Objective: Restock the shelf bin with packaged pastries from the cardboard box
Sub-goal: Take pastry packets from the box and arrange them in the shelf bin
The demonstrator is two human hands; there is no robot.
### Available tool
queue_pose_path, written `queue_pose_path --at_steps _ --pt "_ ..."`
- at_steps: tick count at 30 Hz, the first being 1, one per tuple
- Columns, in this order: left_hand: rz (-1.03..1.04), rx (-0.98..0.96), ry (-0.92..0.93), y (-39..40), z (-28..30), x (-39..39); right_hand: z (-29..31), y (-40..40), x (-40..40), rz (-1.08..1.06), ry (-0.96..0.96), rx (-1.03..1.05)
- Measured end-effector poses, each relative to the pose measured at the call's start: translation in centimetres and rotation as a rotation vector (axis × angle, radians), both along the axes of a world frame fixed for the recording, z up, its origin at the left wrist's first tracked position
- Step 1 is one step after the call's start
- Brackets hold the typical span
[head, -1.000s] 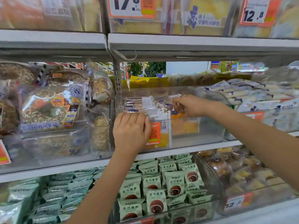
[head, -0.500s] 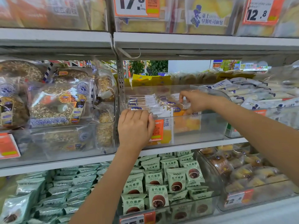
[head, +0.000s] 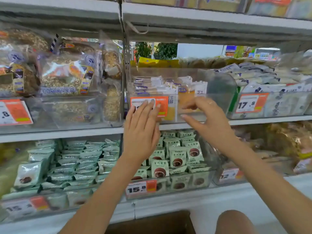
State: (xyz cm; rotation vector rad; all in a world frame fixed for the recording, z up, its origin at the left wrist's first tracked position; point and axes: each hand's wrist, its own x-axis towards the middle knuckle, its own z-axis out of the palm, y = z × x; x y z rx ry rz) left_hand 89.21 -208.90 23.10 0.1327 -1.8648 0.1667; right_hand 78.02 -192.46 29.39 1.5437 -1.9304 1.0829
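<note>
A clear plastic shelf bin (head: pixel 219 85) on the middle shelf holds several packaged pastries (head: pixel 170 89) standing in a row at its left side; its right part is bare. An orange price tag (head: pixel 162 105) hangs on its front. My left hand (head: pixel 141 130) lies with straight fingers against the bin's front, over the tag. My right hand (head: pixel 204 119) hovers in front of the bin's front wall, fingers loosely curved, holding nothing. The brown cardboard box (head: pixel 152 223) shows at the bottom edge, below the shelves.
Bagged breads (head: pixel 64 76) fill the bin to the left. White packets (head: pixel 263 80) fill the bin to the right. Green chocolate pastry packs (head: pixel 177 156) fill the bins on the shelf below. The shelf above (head: pixel 202 19) overhangs closely. A knee (head: pixel 234 222) is at bottom right.
My right hand has come out of the bin and down in front of it, empty. My left hand has let go of the bin's rim and flattened on the front. The view tilted downward.
</note>
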Motion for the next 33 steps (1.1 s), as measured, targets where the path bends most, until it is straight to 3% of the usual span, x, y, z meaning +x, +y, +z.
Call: queue_pose_path --at_steps 3,7,12,14,16,19,22,24,28,33 --pt "-0.102 0.031 -0.173 3.0 -9.3 4.9 -8.4 1.6 4.3 0.106 -0.215 0.141" --pt "-0.067 0.407 -0.667 5.5 -22.1 10.3 -21.2 2.1 6.5 0.162 -0.615 0.559" --pt "0.175 0.999 -1.328 6.3 -33.7 15.9 -33.1 2.3 8.9 0.154 -0.669 1.103" --pt "0.160 1.225 -1.474 6.6 -36.2 17.5 -36.6 1.8 10.0 0.152 -0.632 1.296" --pt "0.161 1.311 -1.548 7.0 -37.9 18.9 -40.1 0.9 10.7 0.105 -0.641 1.429" --pt "0.174 1.362 -1.539 7.5 -39.3 20.7 -44.2 -0.4 11.9 -0.010 -0.767 1.332" --pt "0.189 1.397 -1.482 7.8 -39.6 21.9 -46.3 -1.7 13.0 -0.193 -1.199 0.989" --pt "0.197 1.406 -1.449 7.9 -39.5 22.5 -47.1 -2.5 13.8 -0.340 -1.386 0.853" --pt "0.208 1.484 -1.329 7.7 -39.3 23.0 -47.3 -3.5 15.0 -0.592 -1.386 0.682" --pt "0.190 1.714 -1.044 7.5 -38.8 22.2 -45.8 -2.5 15.6 -0.476 -2.072 0.394"
